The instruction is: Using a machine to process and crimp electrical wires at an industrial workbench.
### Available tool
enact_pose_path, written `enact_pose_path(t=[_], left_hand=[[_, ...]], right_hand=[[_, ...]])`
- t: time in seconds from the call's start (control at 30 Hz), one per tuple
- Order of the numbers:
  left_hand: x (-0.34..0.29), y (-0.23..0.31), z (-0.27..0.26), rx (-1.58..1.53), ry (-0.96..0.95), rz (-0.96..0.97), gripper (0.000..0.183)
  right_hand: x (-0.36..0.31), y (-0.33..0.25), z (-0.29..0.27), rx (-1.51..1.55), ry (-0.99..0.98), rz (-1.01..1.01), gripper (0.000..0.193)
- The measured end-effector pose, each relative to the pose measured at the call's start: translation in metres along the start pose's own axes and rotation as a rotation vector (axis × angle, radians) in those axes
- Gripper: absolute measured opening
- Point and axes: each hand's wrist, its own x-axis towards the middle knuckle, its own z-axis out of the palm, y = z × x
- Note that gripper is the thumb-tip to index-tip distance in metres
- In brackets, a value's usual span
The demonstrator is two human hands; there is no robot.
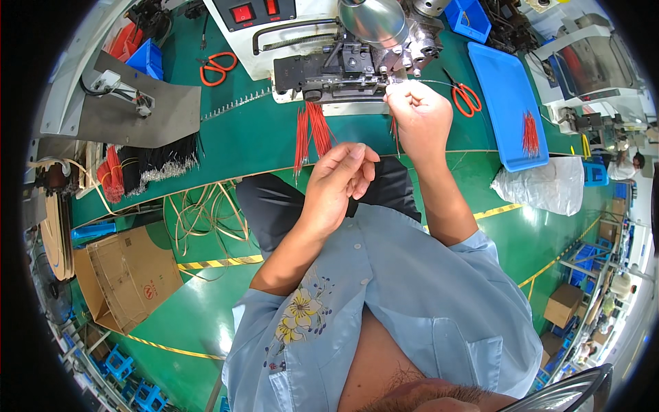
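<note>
On a green factory floor, a long green workbench carries a crimping press, its base set back from the bench's front edge. A person in a light-blue shirt sits close against that edge. The right hand is at the working end of the press, fingers curled in; whether they pinch a wire cannot be told. The left hand is lower, near the front edge, fingers loosely bent and thumb near the forefinger; any grip there cannot be told either. Red wires fan out from the press toward the edge, just beside the left hand, and a few more show below the right. Green bench top runs left of the fan, below a terminal strip, and again between the right wrist and a blue tray, where orange-handled scissors lie near the hand. The tray, holding another red bundle, appears to reach past the front edge.
</note>
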Motion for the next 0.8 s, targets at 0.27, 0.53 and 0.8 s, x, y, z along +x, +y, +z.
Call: enact_pose_path(t=[0.27, 0.53, 0.8], left_hand=[[-0.003, 0.001, 0.003, 0.038, -0.015, -0.005, 0.029], [-0.005, 0.010, -0.024, 0.883, 0.399, 0.618, 0.017], [0.004, 0.030, -0.038, 1.779, 0.593, 0.523, 0.024]], right_hand=[[0.000, 0.003, -0.003, 0.005, -0.025, 0.029, 0.011], [-0.019, -0.006, -0.028, 0.165, -0.119, 0.113, 0.015], [-0.014, -0.010, -0.091, -0.170, 0.003, -0.028, 0.016]])
